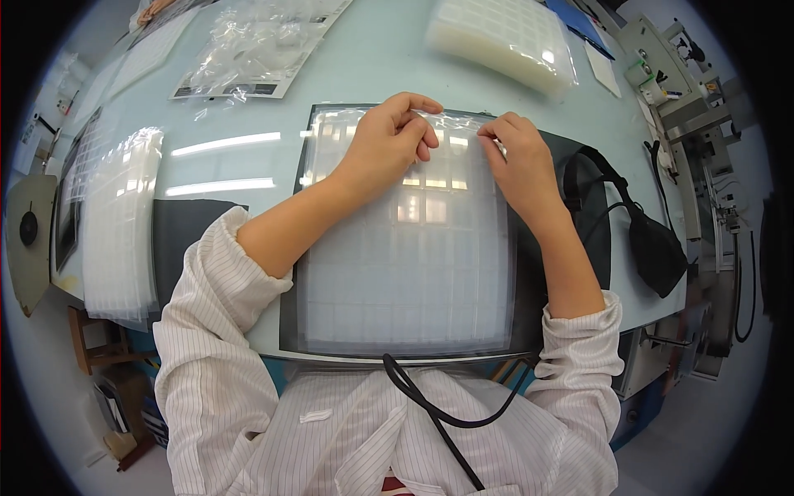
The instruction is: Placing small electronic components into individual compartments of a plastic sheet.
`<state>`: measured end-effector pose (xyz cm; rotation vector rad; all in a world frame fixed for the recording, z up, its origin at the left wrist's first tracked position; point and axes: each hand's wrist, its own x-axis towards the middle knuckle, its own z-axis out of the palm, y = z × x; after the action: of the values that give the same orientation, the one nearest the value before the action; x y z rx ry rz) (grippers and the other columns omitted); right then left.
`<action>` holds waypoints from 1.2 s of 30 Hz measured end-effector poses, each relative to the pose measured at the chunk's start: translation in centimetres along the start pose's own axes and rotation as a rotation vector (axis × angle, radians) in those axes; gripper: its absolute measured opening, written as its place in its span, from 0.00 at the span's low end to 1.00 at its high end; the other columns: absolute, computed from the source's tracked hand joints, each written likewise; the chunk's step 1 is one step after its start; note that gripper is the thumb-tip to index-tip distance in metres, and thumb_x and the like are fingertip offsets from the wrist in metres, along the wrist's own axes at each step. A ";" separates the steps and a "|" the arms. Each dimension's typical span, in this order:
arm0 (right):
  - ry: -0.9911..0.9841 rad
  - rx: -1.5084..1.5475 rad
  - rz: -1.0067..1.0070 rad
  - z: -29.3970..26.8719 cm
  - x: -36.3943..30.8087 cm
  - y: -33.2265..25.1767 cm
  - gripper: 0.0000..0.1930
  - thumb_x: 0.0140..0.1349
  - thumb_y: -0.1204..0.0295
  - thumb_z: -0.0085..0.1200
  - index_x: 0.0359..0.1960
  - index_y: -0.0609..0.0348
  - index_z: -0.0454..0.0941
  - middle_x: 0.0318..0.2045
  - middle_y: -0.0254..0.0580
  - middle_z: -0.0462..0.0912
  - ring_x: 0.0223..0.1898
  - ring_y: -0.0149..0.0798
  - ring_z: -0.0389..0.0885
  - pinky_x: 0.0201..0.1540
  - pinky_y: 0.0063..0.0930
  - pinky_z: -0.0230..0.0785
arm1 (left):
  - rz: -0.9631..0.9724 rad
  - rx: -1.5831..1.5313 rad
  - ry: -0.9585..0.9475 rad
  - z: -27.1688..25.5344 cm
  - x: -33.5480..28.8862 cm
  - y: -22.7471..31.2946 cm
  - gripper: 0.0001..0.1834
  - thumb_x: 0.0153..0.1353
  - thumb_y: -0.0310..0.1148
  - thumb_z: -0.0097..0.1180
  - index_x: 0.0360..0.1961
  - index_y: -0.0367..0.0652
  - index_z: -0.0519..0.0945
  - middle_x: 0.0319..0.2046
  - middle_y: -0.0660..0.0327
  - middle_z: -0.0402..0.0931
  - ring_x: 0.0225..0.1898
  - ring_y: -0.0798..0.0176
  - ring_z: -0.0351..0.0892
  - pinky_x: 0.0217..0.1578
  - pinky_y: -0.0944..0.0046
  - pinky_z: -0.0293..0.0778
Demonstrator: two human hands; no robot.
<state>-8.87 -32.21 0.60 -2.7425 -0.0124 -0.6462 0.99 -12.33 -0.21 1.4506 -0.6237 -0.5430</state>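
Observation:
In front of me a stack of clear plastic sheets [405, 273] with a faint grid lies flat on a dark mat [289, 322]. My left hand [389, 140] is over its far edge, fingers curled in; whether anything sits between them is too hard to make out. At the far right corner my right hand [523, 165] is closed, its thumb and forefinger drawn together at the edge of the film. Shiny, wrinkled film [463, 121] shows along the far edge between both hands. Bright lamp reflections cover part of the sheets.
Left stands a tall stack of clear gridded sheets [124, 231]. Crumpled clear film [256, 41] lies on a printed sheet at the back. A thick wrapped pale stack [504, 50] is back right. A black strapped pouch [653, 248] lies right; a black cable [447, 422] hangs before me.

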 end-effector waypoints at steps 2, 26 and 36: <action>-0.035 0.040 0.039 -0.2 0.2 -0.1 0.05 0.62 0.78 0.58 0.39 0.65 0.80 0.36 0.44 0.80 0.41 0.45 0.80 0.47 0.34 0.73 | -0.008 -0.033 0.007 -0.1 0.1 -0.3 0.11 0.70 0.25 0.42 0.47 0.35 0.76 0.33 0.60 0.80 0.31 0.71 0.78 0.35 0.68 0.75; -0.011 0.553 -0.017 -1.9 1.4 -3.7 0.04 0.66 0.77 0.58 0.40 0.63 0.83 0.34 0.28 0.81 0.30 0.22 0.67 0.35 0.18 0.63 | 0.095 0.164 -0.212 0.5 -0.1 0.7 0.19 0.69 0.47 0.61 0.47 0.42 0.78 0.26 0.72 0.66 0.29 0.77 0.64 0.29 0.73 0.62; -0.045 0.080 -0.032 2.6 1.6 -4.0 0.08 0.63 0.74 0.60 0.42 0.62 0.84 0.39 0.44 0.81 0.42 0.46 0.80 0.47 0.37 0.72 | -0.091 -0.128 0.124 -4.0 -0.9 0.8 0.15 0.76 0.35 0.45 0.48 0.36 0.80 0.27 0.68 0.75 0.27 0.76 0.70 0.30 0.75 0.68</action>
<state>-6.67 -27.72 0.36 -2.6839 -0.0915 -0.5790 3.05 -8.81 0.45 1.3851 -0.4195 -0.5500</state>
